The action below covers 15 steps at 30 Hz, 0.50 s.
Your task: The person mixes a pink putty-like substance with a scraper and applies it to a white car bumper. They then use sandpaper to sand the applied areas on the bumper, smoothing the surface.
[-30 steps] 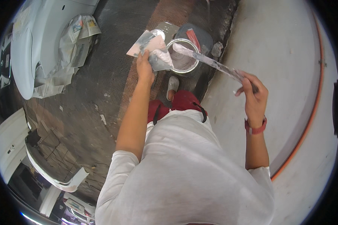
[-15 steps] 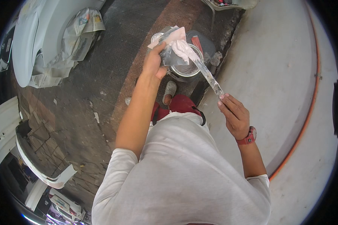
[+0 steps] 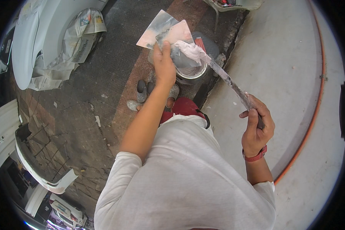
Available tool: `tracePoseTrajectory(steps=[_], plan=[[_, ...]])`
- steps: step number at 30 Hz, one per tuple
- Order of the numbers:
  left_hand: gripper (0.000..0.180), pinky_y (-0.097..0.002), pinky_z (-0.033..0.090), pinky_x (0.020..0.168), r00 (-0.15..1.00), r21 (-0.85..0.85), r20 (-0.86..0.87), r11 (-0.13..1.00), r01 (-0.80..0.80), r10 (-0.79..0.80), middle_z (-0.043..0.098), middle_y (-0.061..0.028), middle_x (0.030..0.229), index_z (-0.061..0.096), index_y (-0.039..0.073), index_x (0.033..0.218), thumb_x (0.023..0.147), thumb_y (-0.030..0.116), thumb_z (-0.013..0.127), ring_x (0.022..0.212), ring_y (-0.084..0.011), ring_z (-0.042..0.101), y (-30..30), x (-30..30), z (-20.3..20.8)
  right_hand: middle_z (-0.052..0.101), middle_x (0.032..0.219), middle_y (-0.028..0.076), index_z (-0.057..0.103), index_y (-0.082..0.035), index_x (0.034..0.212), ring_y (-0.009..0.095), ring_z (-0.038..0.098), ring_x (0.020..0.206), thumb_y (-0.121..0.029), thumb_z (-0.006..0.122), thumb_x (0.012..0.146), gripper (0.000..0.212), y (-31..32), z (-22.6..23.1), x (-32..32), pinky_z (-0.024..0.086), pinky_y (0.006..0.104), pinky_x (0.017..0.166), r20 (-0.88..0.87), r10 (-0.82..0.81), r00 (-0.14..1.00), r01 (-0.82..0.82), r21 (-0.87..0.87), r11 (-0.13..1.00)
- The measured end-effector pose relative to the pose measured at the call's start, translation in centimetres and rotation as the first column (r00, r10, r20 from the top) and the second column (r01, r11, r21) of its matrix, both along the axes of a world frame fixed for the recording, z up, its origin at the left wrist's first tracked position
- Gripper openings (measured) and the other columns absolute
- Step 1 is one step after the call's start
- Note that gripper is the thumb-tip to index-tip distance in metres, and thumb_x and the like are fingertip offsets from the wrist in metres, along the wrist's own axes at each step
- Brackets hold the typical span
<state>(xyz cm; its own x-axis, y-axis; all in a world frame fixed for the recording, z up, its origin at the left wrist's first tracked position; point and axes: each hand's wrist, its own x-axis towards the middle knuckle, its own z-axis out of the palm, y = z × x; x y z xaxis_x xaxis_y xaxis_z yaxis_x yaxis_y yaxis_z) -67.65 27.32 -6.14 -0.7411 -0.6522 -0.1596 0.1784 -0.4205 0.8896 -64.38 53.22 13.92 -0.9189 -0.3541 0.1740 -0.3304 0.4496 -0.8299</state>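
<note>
My left hand [image 3: 165, 71] is closed on thin flat putty spreaders [image 3: 182, 32], smeared grey and pink and fanned out over one another. My right hand [image 3: 257, 132] grips the lower end of a long, flat mixing stick [image 3: 228, 79], stained grey and slanting up to the left. A thick lump of pale pink putty [image 3: 188, 50] coats the stick's far end and touches the face of the spreaders. Just below them stands an open round can [image 3: 193, 79] with a metal rim. The spreaders and putty hide part of its mouth, and pinkish paste shows inside.
At the left are a white car body [image 3: 27, 50] with newspaper masking [image 3: 92, 25] and a loose white bumper [image 3: 40, 176]. An orange hose [image 3: 322, 96] runs along the pale wall at the right. Grey shoes [image 3: 142, 92] rest near my feet. A pale chair [image 3: 241, 5] stands beyond.
My right hand has moved right and toward me, its grip turned around the stick. The spreaders have tilted and fanned out, and my left hand has shifted slightly right.
</note>
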Motion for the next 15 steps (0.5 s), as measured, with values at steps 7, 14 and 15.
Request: tracePoseTrajectory(steps=[7, 14, 15], plan=[[0.043, -0.0364, 0.050, 0.107, 0.998, 0.046, 0.021, 0.997, 0.059, -0.060, 0.065, -0.0122, 0.133, 0.055, -0.002, 0.142, 0.111, 0.026, 0.056, 0.121, -0.0219, 0.063, 0.3, 0.6, -0.5, 0.075, 0.115, 0.017, 0.071, 0.005, 0.117, 0.014, 0.068, 0.080, -0.002, 0.060, 0.105, 0.018, -2.8, -1.5, -2.5, 0.056, 0.0293, 0.070, 0.066, 0.033, 0.997, -0.038, 0.082, 0.996], [0.047, -0.0445, 0.048, 0.114, 0.998, 0.635, 0.015, 0.772, 0.037, -0.060, 0.064, -0.0131, 0.138, 0.051, -0.001, 0.147, 0.109, 0.026, 0.057, 0.127, -0.0279, 0.063, -3.1, 2.1, -2.4, 0.075, 0.094, 0.015, 0.071, 0.002, 0.122, 0.019, 0.071, 0.078, -0.019, 0.060, 0.107, 0.028, -3.9, -20.7, -7.9, 0.056, 0.0327, 0.072, 0.202, 0.000, 0.979, -0.040, 0.197, 0.980], [0.046, -0.0463, 0.047, 0.115, 0.999, 0.634, 0.004, 0.772, 0.037, -0.052, 0.064, -0.0140, 0.139, 0.053, -0.002, 0.145, 0.108, 0.026, 0.057, 0.128, -0.0290, 0.063, -3.5, 2.5, -2.9, 0.076, 0.092, 0.017, 0.072, 0.002, 0.121, 0.024, 0.073, 0.078, -0.020, 0.061, 0.106, 0.029, -4.3, -22.7, -8.5, 0.056, 0.0345, 0.074, 0.241, -0.038, 0.970, -0.017, 0.223, 0.975]])
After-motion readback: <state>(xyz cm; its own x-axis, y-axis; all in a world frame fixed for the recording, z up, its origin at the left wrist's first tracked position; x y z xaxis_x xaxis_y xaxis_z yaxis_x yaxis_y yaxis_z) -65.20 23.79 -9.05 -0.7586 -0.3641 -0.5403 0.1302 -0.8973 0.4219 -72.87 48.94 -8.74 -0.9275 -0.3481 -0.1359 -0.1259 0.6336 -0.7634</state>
